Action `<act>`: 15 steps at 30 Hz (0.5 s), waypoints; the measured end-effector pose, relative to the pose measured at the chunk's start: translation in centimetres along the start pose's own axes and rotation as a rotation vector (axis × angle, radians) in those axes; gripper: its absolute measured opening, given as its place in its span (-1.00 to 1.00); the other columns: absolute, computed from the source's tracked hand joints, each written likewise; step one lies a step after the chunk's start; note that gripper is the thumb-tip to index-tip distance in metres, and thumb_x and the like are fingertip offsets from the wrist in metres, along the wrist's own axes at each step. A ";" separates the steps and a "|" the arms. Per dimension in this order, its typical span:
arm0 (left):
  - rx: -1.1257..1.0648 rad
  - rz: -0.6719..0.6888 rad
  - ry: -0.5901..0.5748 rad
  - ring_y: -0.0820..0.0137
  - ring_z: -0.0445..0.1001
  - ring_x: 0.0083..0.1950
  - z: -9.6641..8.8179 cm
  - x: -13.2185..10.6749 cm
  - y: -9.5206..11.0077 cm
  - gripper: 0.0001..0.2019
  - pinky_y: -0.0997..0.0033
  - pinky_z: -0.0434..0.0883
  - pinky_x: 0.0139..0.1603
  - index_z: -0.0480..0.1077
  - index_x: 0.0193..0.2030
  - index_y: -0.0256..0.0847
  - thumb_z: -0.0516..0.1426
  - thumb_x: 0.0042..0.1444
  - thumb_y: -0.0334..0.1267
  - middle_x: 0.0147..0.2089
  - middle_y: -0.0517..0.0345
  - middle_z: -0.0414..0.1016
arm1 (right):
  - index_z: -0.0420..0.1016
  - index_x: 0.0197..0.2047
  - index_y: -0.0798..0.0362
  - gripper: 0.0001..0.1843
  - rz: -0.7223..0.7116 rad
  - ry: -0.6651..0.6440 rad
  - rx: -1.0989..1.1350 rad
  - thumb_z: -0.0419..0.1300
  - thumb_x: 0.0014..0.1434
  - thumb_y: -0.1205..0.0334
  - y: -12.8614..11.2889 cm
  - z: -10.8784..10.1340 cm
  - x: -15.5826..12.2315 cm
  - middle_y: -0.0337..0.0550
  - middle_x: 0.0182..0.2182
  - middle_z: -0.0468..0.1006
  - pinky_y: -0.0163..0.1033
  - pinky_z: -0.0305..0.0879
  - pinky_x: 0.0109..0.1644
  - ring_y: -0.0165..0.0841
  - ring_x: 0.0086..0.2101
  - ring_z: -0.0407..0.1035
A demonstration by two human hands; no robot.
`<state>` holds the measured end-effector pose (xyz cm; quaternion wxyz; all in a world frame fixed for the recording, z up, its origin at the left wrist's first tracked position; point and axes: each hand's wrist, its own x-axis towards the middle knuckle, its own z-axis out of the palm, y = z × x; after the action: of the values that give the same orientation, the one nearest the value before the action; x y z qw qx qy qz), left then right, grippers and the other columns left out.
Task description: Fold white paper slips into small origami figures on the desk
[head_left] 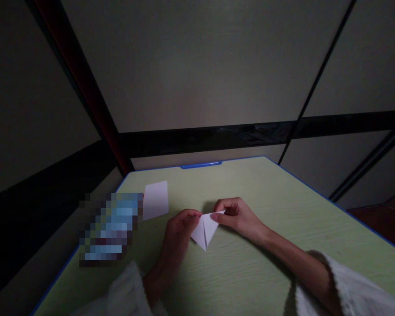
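Between my two hands is a folded white paper (208, 230), kite-shaped, with a point toward me and a slit down its middle where two flaps meet. My left hand (181, 226) pinches its upper left corner between thumb and fingers. At the upper right corner, my right hand (234, 214) grips the paper with the thumb on top and the fingers curled behind. Part of the paper's far edge is hidden by my fingers.
A white sheet of paper (156, 200) lies flat to the left on the light green table (250, 267). Beside it is a pixelated bluish item (113, 228) by the left edge. A blue handle (201, 165) sits at the far edge, before cabinet panels (200, 66).
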<state>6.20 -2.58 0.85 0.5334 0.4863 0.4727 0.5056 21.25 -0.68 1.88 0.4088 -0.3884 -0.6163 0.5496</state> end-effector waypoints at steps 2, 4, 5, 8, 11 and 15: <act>-0.017 -0.025 -0.005 0.54 0.21 -0.61 0.1 0.0 0.1 -0.87 0.59 0.11 -0.61 0.37 -0.53 -0.32 0.11 -0.24 -0.27 -0.66 0.27 0.32 | 0.29 -0.63 0.18 -0.76 0.002 0.016 -0.008 0.21 -0.21 0.19 0.0 0.1 0.0 -0.32 -0.68 0.25 -0.39 0.00 -0.55 -0.55 -0.61 0.10; 0.006 -0.063 -0.055 0.52 0.23 -0.60 0.2 -0.1 0.3 -0.84 0.57 0.13 -0.60 0.38 -0.53 -0.33 0.13 -0.25 -0.25 -0.66 0.25 0.32 | 0.28 -0.64 0.18 -0.76 -0.008 0.023 -0.019 0.20 -0.21 0.18 0.0 0.3 -0.1 -0.32 -0.68 0.25 -0.39 0.01 -0.55 -0.55 -0.62 0.10; 0.027 -0.077 -0.086 0.51 0.24 -0.59 0.2 -0.1 0.4 -0.83 0.57 0.13 -0.59 0.39 -0.53 -0.33 0.13 -0.25 -0.25 -0.66 0.24 0.33 | 0.28 -0.64 0.18 -0.76 -0.017 0.025 -0.025 0.20 -0.20 0.17 0.0 0.3 -0.1 -0.32 -0.68 0.25 -0.39 0.01 -0.55 -0.55 -0.61 0.10; 0.075 -0.086 -0.148 0.50 0.25 -0.57 0.3 -0.3 0.5 -0.83 0.57 0.12 -0.58 0.40 -0.52 -0.34 0.13 -0.21 -0.24 -0.65 0.24 0.33 | 0.27 -0.63 0.17 -0.77 -0.046 0.030 -0.028 0.20 -0.20 0.18 0.1 0.5 -0.2 -0.29 -0.65 0.29 -0.39 0.05 -0.54 -0.54 -0.59 0.14; 0.097 -0.084 -0.158 0.49 0.25 -0.57 0.2 -0.3 0.4 -0.82 0.57 0.12 -0.59 0.40 -0.54 -0.34 0.12 -0.20 -0.22 -0.66 0.24 0.31 | 0.28 -0.64 0.16 -0.78 -0.067 0.048 -0.028 0.21 -0.21 0.20 0.1 0.5 -0.2 -0.27 -0.63 0.30 -0.38 0.07 -0.52 -0.52 -0.57 0.16; 0.104 -0.079 -0.145 0.48 0.26 -0.58 0.1 -0.1 0.1 -0.79 0.56 0.14 -0.59 0.42 -0.52 -0.34 0.13 -0.21 -0.20 -0.67 0.23 0.31 | 0.29 -0.66 0.16 -0.78 -0.082 0.069 -0.051 0.21 -0.22 0.20 0.2 0.5 -0.1 -0.28 -0.63 0.28 -0.38 0.07 -0.52 -0.53 -0.57 0.15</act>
<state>6.31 -2.73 0.93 0.5598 0.5297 0.4774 0.4222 20.81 -0.91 1.65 0.4420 -0.3919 -0.6311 0.5028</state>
